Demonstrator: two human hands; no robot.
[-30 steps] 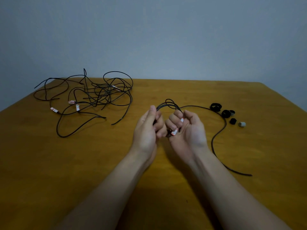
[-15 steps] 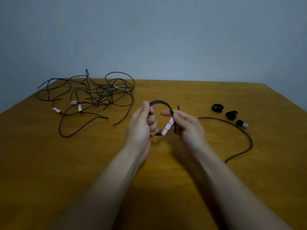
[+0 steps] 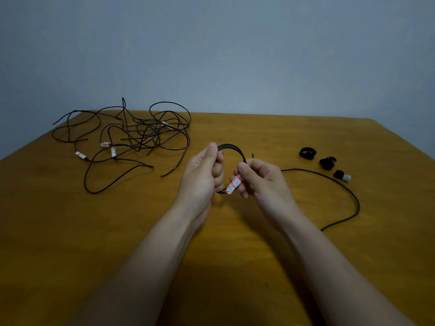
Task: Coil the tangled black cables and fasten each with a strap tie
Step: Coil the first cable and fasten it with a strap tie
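Cables (image 3: 131, 137) lie in a black tangle near the far left corner of the tabletop (image 3: 70, 231). I hold one cable up over the middle as a small coil (image 3: 231, 148). My left hand (image 3: 202, 175) pinches the coil's left side, and my right hand (image 3: 261, 180) pinches its right side by the white tag (image 3: 233, 184). I think I am partway through winding. The loose tail (image 3: 339, 184) curves toward the right edge, so next I must wind it in, then take a strap tie (image 3: 308, 153).
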